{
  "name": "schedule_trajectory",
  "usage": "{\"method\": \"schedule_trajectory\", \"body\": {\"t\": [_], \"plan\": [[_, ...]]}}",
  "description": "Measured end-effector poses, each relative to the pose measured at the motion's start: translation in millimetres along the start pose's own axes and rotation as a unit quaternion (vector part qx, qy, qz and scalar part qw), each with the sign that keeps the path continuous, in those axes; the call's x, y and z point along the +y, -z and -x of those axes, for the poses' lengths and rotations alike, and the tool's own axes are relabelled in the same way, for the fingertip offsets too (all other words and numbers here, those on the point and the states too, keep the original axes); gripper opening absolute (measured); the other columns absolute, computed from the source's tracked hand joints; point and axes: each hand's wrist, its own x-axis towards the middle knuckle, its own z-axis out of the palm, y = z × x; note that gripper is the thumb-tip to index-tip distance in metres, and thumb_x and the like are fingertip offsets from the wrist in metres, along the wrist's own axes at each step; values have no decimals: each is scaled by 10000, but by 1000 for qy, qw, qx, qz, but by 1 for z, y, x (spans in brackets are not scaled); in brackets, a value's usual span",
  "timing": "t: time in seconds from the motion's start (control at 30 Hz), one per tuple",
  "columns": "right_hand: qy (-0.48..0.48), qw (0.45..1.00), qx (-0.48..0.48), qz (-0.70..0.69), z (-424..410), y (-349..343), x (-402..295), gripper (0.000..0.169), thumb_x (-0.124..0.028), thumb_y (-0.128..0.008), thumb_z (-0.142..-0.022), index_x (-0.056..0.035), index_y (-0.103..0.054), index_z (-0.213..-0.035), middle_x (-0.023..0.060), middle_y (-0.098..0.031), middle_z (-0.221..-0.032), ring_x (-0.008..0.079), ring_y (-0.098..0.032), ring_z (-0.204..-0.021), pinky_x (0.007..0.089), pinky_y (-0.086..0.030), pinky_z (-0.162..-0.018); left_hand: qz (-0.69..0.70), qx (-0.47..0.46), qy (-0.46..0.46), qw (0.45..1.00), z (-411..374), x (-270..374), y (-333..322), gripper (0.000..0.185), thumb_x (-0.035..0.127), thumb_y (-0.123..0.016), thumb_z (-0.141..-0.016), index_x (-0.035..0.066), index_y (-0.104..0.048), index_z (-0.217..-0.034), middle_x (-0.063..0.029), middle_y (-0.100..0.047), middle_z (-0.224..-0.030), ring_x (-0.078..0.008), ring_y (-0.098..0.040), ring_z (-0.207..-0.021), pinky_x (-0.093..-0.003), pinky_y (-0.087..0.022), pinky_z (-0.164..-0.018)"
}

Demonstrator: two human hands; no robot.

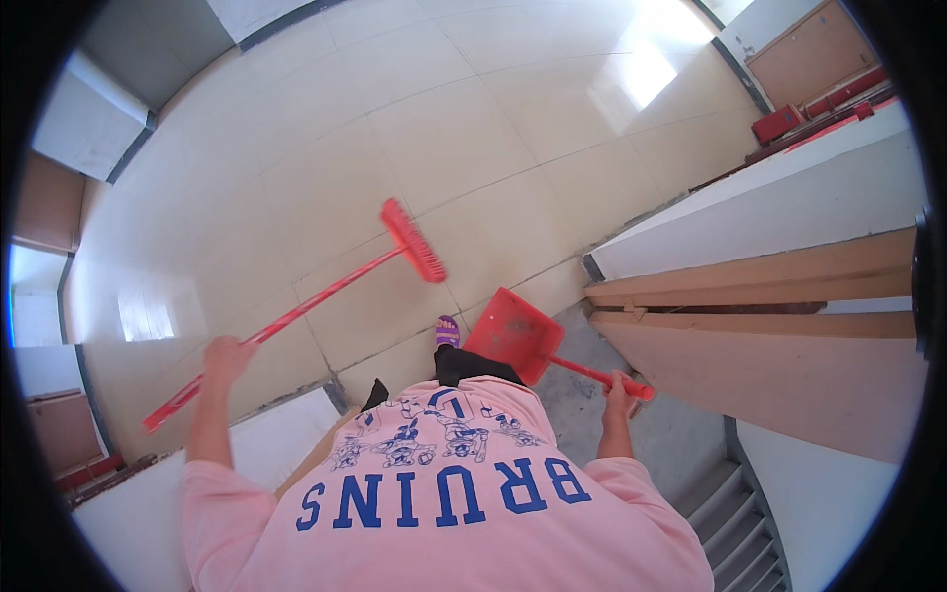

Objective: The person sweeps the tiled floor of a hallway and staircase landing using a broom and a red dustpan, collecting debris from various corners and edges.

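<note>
My left hand (226, 358) grips the red handle of a broom (325, 297). The broom's head (414, 240), red with short bristles, is out over the tiled floor ahead of me, slightly blurred; whether it touches the tiles I cannot tell. In my right hand (618, 391) is the short handle of a red plastic long-handled dustpan (513, 333). Its pan lies beside my foot in a purple sandal (447, 333), with dark smudges on its inner face. The pan and the broom head are apart.
Glossy beige tiles (473, 126) spread ahead, with bright reflections. To my right, a wooden door (762, 325) stands at the grey concrete landing. Grey stairs (740, 525) lie at the lower right. A white wall end (296, 422) is close on my left. Red pipes (836, 96) run along the far right wall.
</note>
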Motion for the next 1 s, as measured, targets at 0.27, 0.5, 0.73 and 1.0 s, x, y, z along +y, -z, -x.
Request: {"method": "schedule_trajectory", "body": {"t": [0.27,0.5,0.73,1.0], "plan": [[20,999,4,-30,19,2,-15,128,-142,-617,-753,-41,-546,-790,28,-510,-587,95,-455,-451,207,-353,-402,31,-78,-190,978,-84,228,-13,389,365,-454,-771,25,-640,-811,-184,-610,-859,-322,-586,-815,-415,-455,-719],[-17,990,117,-83,57,-1,-29,175,-197,-644,-763,-65,-534,-793,17,-508,-591,85,-453,-447,194,-366,-401,65,-98,-231,966,-87,344,-15,278,245,-469,-778,49,-639,-876,-159,-614,-913,-294,-594,-852,-390,-464,-724],[-66,978,185,-65,77,1,-27,210,-217,-639,-764,-39,-530,-786,28,-514,-629,89,-450,-455,191,-373,-405,66,-135,-189,970,-107,290,-27,282,234,-466,-767,49,-634,-898,-158,-611,-932,-290,-586,-886,-382,-456,-753],[-92,971,202,-93,109,-51,-54,242,-225,-655,-751,-67,-472,-759,24,-502,-636,84,-432,-438,171,-344,-362,10,-146,-86,985,-145,117,1,394,376,-514,-732,44,-632,-908,-165,-604,-955,-280,-580,-906,-376,-456,-773]]}}
